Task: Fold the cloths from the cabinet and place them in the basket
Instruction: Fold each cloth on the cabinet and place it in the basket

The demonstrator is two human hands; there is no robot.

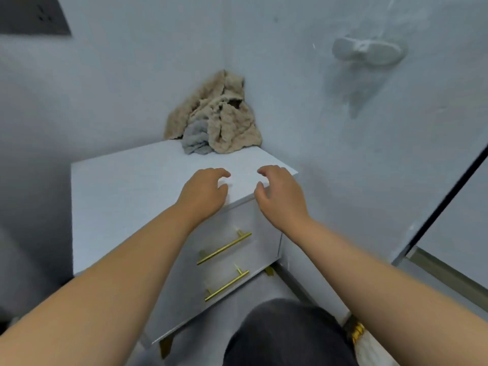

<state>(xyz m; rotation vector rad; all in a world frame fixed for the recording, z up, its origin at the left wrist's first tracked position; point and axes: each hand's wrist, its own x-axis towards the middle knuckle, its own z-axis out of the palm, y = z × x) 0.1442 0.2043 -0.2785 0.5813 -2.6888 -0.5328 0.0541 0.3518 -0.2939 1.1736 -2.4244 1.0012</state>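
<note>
Currently, both hands are reaching out over the front right part of a white two-drawer cabinet (126, 186). The left hand (203, 192) and the right hand (280, 196) are lying side by side with a narrow gap between them. Their fingers are loosely curled and holding nothing. Whether the fingertips are touching the cabinet top cannot be told.

The cloths are sitting in a crumpled heap at the back of the cabinet top, in the corner where two pale walls are meeting. A beige cloth (227, 120) is leaning up against the corner, and a smaller grey cloth (195, 138) is bunched at its front left foot, touching it. The heap is lying well apart from both hands.

Two gold bar handles, upper (224, 248) and lower (227, 286), are showing on the closed drawer fronts. A white wall fixture (368, 51) is hanging on the right wall. The person's dark-clothed knee (285, 336) is showing at the bottom edge.
</note>
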